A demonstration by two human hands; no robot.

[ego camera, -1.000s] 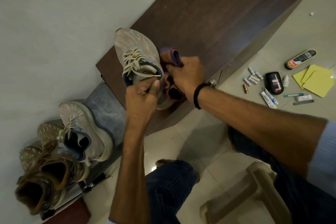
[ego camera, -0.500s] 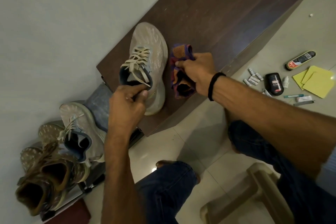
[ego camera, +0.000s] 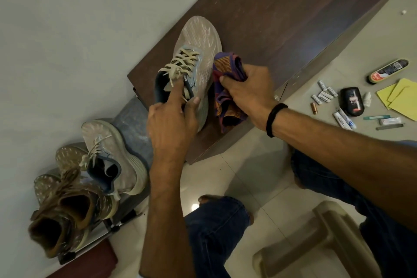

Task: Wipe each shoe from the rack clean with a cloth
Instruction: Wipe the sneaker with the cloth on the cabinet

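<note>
Head view. Grey sneaker (ego camera: 198, 52) sits sole-down on the dark wooden surface (ego camera: 282, 18), centre of frame, toe toward the top. Left hand (ego camera: 171, 124) holds it at the heel collar: index finger reaches in by the laces, thumb on the outer side. Right hand (ego camera: 248, 90) grips a bunched purple-and-orange cloth (ego camera: 225, 67) just right of the sneaker, with the cloth touching its side wall. Matching sneaker (ego camera: 117, 160) and brown pair (ego camera: 63, 205) sit on the rack (ego camera: 133, 115), lower left. Judgement: sneaker looks light, knit upper soft and yielding, sole firmer. Collar or heel gives the steady hold while wiping. Cloth is limp; keep it wadded.
</note>
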